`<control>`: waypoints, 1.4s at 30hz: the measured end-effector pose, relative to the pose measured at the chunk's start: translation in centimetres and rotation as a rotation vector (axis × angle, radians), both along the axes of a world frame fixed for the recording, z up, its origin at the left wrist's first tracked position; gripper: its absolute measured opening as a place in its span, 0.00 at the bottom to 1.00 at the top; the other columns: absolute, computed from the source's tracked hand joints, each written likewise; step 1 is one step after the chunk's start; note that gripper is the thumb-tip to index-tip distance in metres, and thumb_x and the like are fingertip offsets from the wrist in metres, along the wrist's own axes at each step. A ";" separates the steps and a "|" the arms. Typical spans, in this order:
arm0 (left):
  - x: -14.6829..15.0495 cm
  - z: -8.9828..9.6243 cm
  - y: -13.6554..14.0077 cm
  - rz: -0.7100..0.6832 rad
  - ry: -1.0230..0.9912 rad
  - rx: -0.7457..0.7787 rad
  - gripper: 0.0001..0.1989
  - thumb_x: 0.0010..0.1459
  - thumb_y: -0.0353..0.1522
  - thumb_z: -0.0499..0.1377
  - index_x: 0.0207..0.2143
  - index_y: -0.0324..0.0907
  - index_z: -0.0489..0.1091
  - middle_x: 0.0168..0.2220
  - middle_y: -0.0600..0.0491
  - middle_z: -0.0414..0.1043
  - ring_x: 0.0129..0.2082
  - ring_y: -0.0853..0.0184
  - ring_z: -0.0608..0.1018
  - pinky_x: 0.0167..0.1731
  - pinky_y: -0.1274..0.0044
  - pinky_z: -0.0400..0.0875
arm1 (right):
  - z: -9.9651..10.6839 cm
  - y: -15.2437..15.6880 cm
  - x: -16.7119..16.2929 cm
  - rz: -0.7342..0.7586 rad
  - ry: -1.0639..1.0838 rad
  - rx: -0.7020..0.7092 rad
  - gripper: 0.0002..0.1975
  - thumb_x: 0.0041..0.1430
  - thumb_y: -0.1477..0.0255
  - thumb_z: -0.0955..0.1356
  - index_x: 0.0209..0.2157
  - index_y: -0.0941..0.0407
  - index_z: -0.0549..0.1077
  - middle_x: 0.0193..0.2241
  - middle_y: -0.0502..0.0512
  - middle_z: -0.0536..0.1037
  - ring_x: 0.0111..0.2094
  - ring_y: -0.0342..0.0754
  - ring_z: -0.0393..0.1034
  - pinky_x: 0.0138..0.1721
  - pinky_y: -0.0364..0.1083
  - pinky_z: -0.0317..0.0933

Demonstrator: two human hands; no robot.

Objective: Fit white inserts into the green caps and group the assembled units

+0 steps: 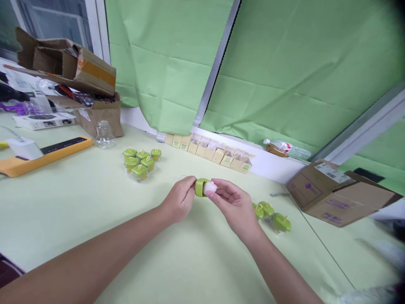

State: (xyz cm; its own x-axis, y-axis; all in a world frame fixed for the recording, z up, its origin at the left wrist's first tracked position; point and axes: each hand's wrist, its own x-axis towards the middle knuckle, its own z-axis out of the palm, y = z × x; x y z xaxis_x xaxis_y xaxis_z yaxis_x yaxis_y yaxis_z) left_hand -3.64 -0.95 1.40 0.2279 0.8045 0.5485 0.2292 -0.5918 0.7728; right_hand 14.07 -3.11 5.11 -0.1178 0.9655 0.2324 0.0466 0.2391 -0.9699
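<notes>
Above the middle of the table, my left hand point(179, 199) is closed on a small green lid point(200, 187), its hollow side turned to the right. My right hand point(233, 202) pinches a small white rounded piece point(209, 187) between thumb and fingers, at the mouth of the lid. Whether the white piece sits inside the lid or only touches it, I cannot tell. Left of my hands stands a group of small clear containers with green lids point(139, 169). More green-lidded containers point(281, 223) stand to the right, partly hidden behind my right hand.
A row of small cardboard boxes point(207, 150) lines the wall. An orange power strip point(60, 152), a clear glass vessel point(104, 135) and stacked cartons point(99, 116) stand at left. An open carton point(329, 194) lies at right; a plastic bottle point(291, 148) rests on the ledge.
</notes>
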 end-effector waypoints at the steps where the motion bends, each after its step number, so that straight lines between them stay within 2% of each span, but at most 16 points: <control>1: 0.0 0.0 0.0 0.001 0.000 -0.002 0.11 0.64 0.27 0.44 0.27 0.43 0.53 0.26 0.57 0.55 0.27 0.69 0.60 0.30 0.75 0.54 | 0.0 0.0 -0.1 -0.006 -0.005 0.023 0.20 0.47 0.63 0.78 0.42 0.53 0.76 0.40 0.56 0.81 0.42 0.52 0.77 0.46 0.53 0.72; 9: 0.1 0.2 -0.1 -0.005 0.003 0.013 0.11 0.64 0.27 0.43 0.27 0.43 0.53 0.26 0.56 0.56 0.26 0.69 0.60 0.30 0.75 0.54 | 0.4 -0.1 0.4 0.016 -0.075 0.089 0.19 0.50 0.62 0.76 0.42 0.53 0.76 0.40 0.58 0.81 0.42 0.53 0.77 0.47 0.53 0.72; 16: 0.0 0.4 -0.1 -0.020 0.015 0.032 0.11 0.65 0.27 0.43 0.28 0.43 0.54 0.26 0.56 0.56 0.27 0.69 0.61 0.30 0.74 0.53 | 0.7 -0.2 0.7 0.057 -0.039 0.052 0.17 0.50 0.64 0.77 0.41 0.53 0.76 0.40 0.57 0.81 0.42 0.53 0.77 0.47 0.53 0.72; 20: 0.0 0.2 -0.1 -0.019 0.001 -0.003 0.11 0.64 0.26 0.44 0.27 0.42 0.55 0.26 0.57 0.57 0.27 0.69 0.61 0.30 0.74 0.54 | 0.2 -0.1 0.7 0.082 -0.054 0.054 0.17 0.51 0.65 0.76 0.43 0.52 0.76 0.40 0.57 0.81 0.42 0.52 0.77 0.47 0.54 0.72; 23: 0.1 0.1 -0.2 -0.026 -0.026 -0.036 0.11 0.63 0.26 0.45 0.27 0.42 0.55 0.25 0.57 0.56 0.26 0.69 0.61 0.30 0.74 0.54 | -0.4 0.0 0.6 0.019 -0.147 0.145 0.16 0.54 0.65 0.75 0.45 0.51 0.78 0.45 0.58 0.79 0.42 0.52 0.77 0.47 0.53 0.73; 26: 0.3 0.0 -0.2 -0.026 -0.069 -0.089 0.11 0.63 0.26 0.45 0.25 0.42 0.55 0.24 0.57 0.56 0.26 0.69 0.61 0.29 0.74 0.54 | -0.8 -0.2 0.3 -0.070 -0.287 0.322 0.15 0.57 0.65 0.73 0.46 0.50 0.78 0.50 0.57 0.75 0.42 0.51 0.76 0.44 0.51 0.74; 30: 0.6 -0.2 -0.3 -0.093 -0.179 -0.234 0.10 0.62 0.28 0.46 0.26 0.42 0.58 0.23 0.57 0.58 0.25 0.70 0.63 0.28 0.75 0.56 | -0.8 -0.8 -0.2 -0.143 -0.429 0.545 0.15 0.61 0.70 0.70 0.50 0.50 0.74 0.47 0.57 0.75 0.43 0.49 0.74 0.41 0.49 0.75; 34: 0.9 -0.4 -0.4 -0.177 -0.282 -0.322 0.09 0.61 0.28 0.46 0.28 0.41 0.60 0.23 0.57 0.58 0.24 0.70 0.63 0.27 0.75 0.57 | -0.3 -1.2 -0.4 -0.119 -0.493 0.631 0.17 0.59 0.71 0.71 0.50 0.51 0.70 0.45 0.57 0.73 0.44 0.50 0.71 0.39 0.49 0.75; 37: 1.0 -0.5 -0.5 -0.181 -0.265 -0.319 0.09 0.60 0.28 0.47 0.27 0.41 0.60 0.23 0.57 0.58 0.24 0.71 0.63 0.28 0.76 0.58 | 0.1 -1.1 -0.1 -0.111 -0.577 0.692 0.18 0.56 0.72 0.72 0.49 0.51 0.69 0.44 0.57 0.73 0.44 0.51 0.70 0.39 0.51 0.74; 42: 0.9 -0.3 -0.8 -0.158 -0.233 -0.258 0.11 0.64 0.29 0.46 0.27 0.41 0.60 0.24 0.57 0.60 0.26 0.70 0.65 0.30 0.75 0.60 | 0.5 -0.8 0.5 -0.114 -0.686 0.753 0.16 0.58 0.75 0.70 0.48 0.50 0.69 0.44 0.57 0.73 0.45 0.51 0.70 0.44 0.52 0.72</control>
